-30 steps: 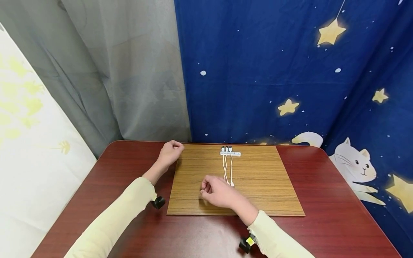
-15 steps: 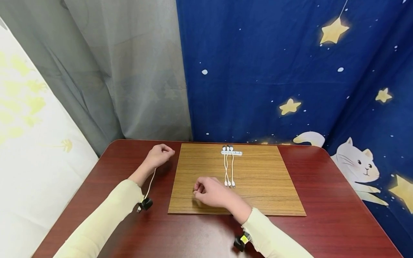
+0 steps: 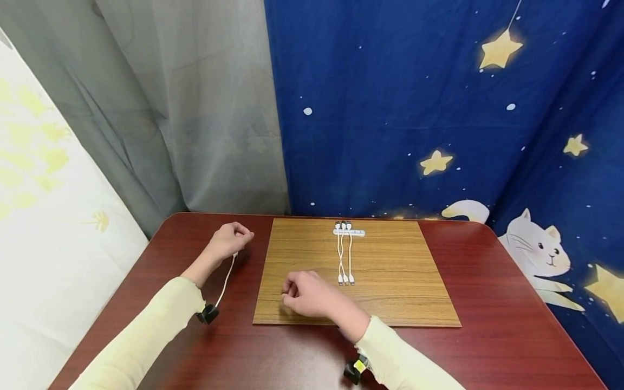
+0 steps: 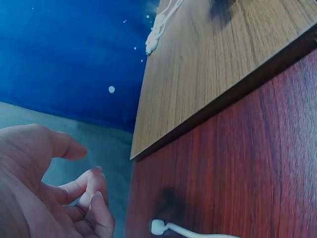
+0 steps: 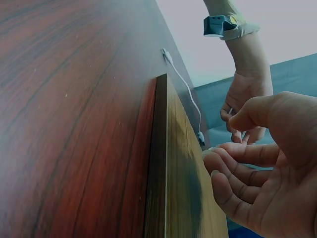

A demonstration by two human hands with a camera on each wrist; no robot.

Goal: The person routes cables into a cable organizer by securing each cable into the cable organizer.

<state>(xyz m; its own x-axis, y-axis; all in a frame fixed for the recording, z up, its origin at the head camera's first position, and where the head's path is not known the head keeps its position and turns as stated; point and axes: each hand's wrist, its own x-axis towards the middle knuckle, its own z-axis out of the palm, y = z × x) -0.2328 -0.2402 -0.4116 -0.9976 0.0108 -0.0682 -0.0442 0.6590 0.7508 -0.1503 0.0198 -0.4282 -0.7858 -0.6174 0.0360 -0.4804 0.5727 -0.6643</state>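
Observation:
My left hand (image 3: 227,241) hovers above the red-brown table, left of the wood-grain board, its fingers loosely curled. The left wrist view shows a gap between thumb and fingers with nothing held. Below that hand a white charging cable (image 3: 226,276) lies on the table; its white connector (image 4: 158,227) shows in the left wrist view. Over the front left of the board (image 3: 400,271) is my right hand (image 3: 309,294), loosely curled and holding nothing. Three white cables (image 3: 350,254) run down the board from a white cable clip strip (image 3: 358,233) at its back.
The dark red table (image 3: 468,281) extends around the board on both sides and in front. A grey curtain (image 3: 219,108) and a blue star-patterned curtain (image 3: 365,108) hang behind its back edge. Black wrist cameras (image 3: 208,313) sit under the sleeves.
My left hand has moved left and towards me, away from the board, and the loose cable beneath it has come into view. My right hand has shifted left, uncovering the three cables' lower ends.

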